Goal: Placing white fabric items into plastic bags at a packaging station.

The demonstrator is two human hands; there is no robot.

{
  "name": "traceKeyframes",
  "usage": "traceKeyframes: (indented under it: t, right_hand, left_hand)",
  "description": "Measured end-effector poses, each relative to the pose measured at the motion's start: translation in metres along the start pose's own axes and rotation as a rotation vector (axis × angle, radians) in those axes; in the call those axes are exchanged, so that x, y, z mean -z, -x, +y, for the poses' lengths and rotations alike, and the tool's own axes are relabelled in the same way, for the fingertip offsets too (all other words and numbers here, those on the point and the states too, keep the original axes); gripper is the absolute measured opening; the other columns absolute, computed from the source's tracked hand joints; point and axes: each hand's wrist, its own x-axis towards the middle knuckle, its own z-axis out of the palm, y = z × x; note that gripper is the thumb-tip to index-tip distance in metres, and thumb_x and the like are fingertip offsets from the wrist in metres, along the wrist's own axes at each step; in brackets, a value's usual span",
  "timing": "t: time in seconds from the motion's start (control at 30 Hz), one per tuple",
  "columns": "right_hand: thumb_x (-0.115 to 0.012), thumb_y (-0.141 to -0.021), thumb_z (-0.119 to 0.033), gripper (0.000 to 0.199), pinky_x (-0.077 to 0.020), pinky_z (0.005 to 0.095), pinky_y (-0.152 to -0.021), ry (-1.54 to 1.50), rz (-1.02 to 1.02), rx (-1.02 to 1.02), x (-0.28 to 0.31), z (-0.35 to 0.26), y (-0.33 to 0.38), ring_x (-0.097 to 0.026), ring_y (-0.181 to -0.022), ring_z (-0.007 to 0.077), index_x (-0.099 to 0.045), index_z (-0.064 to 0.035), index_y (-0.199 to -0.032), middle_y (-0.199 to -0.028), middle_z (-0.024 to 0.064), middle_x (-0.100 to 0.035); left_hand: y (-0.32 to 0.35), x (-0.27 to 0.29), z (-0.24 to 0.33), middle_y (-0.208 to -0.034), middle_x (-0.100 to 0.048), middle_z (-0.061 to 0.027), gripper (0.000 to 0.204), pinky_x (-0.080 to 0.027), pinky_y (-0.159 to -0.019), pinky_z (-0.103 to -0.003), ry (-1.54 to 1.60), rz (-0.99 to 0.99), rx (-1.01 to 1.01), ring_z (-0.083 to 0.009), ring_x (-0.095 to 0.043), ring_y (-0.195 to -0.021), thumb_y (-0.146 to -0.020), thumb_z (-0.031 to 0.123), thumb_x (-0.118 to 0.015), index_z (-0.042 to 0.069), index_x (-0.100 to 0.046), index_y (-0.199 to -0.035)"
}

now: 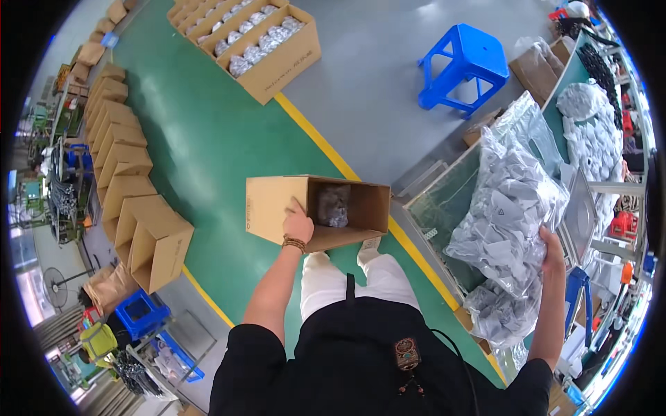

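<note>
In front of my legs an open cardboard box (277, 208) is tilted so that its opening faces right. One see-through bag of greyish contents (334, 206) lies deep inside it. My left hand (299, 225) grips the box wall beside the opening, with fingers on the outer face. On the right, my right hand (553, 249) is closed on the edge of a large see-through plastic bag (510, 201) packed with pale grey pieces. This bag rests over a green-topped table (444, 208), above another filled bag (503, 315). The thumb of my right hand is partly hidden.
Open cartons of bagged items (284, 66) stand at the far side. A blue stool (466, 66) is at the far right. Several open cardboard boxes (163, 236) line the left, near a blue crate (142, 315). More pale pieces (596, 139) lie on the right-hand table.
</note>
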Motion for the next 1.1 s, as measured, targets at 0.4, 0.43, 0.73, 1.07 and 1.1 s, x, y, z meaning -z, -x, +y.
traceKeyframes:
  t: [0.4, 0.43, 0.73, 1.07, 1.1]
  right_hand:
    - [-0.066, -0.079, -0.013, 0.052, -0.0472, 0.0332, -0.088, -0.038, 0.3, 0.119, -0.213, 0.093, 0.053, -0.059, -0.102, 0.0218, -0.05, 0.0028, -0.125, -0.116, 0.0104, -0.059]
    - [-0.065, -0.078, -0.01, 0.051, -0.047, 0.0333, -0.089, 0.009, 0.268, 0.114, -0.233, 0.104, 0.051, -0.059, -0.102, 0.022, -0.05, 0.0018, -0.126, -0.116, 0.0106, -0.059]
    - [-0.069, -0.079, -0.016, 0.057, -0.0472, 0.0357, -0.092, 0.059, -0.245, -0.344, -0.393, 0.266, -0.107, -0.057, -0.108, 0.021, -0.046, -0.0015, -0.13, -0.121, 0.0099, -0.056]
    - [-0.074, -0.074, -0.032, 0.07, -0.0382, 0.036, -0.1, 0.337, -0.479, -0.548, -0.452, 0.556, -0.41, -0.049, -0.117, 0.0231, -0.045, -0.0018, -0.13, -0.126, 0.0122, -0.053]
    - [-0.075, -0.071, -0.037, 0.079, -0.0315, 0.036, -0.106, 0.408, -0.482, -0.503, -0.464, 0.579, -0.432, -0.042, -0.126, 0.0258, -0.042, -0.0015, -0.133, -0.131, 0.0153, -0.049]
  left_hand:
    - [-0.038, 0.016, -0.066, -0.122, -0.044, -0.0369, 0.083, -0.053, -0.077, -0.043, 0.048, -0.036, -0.07, -0.0411, -0.062, -0.089, -0.075, 0.019, -0.06, -0.002, -0.016, -0.142]
    - [-0.041, 0.022, -0.071, -0.122, -0.044, -0.0373, 0.083, -0.052, -0.079, -0.045, 0.078, -0.077, -0.073, -0.0428, -0.06, -0.092, -0.076, 0.02, -0.059, -0.003, -0.015, -0.142]
    - [-0.073, -0.011, -0.142, -0.138, -0.024, -0.0391, 0.084, -0.027, -0.108, -0.048, 0.396, -0.003, -0.338, -0.0475, -0.028, -0.129, -0.075, 0.012, -0.054, -0.004, -0.009, -0.144]
    - [-0.118, -0.05, -0.195, -0.144, -0.022, -0.0318, 0.08, -0.024, -0.11, -0.045, 0.375, -0.127, -0.313, -0.046, -0.023, -0.133, -0.068, 0.005, -0.049, -0.007, -0.019, -0.141]
    - [-0.12, -0.056, -0.197, -0.144, -0.022, -0.0318, 0.08, -0.024, -0.11, -0.045, 0.361, -0.139, -0.307, -0.046, -0.023, -0.133, -0.068, 0.005, -0.049, -0.007, -0.019, -0.141]
